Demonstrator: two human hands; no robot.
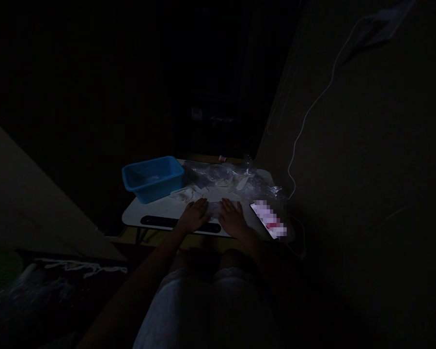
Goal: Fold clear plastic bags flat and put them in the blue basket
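Both hands lie at the near side of a small white table, in dim light. My left hand rests flat with its fingers stretched forward. To its right, my right hand is also flat, its fingers extended. Between the two hands lies a thin, clear plastic piece, and the fingers touch or nearly touch its sides. Its exact kind is too dark to tell. Just beyond my left hand is a crumpled whitish plastic wrapper. A heap of clear plastic bags spreads behind the hands.
A blue plastic basin stands at the table's left back. At the right lies a phone with a lit screen. A white cable runs down the right wall from a socket. A dark slot lines the table's front.
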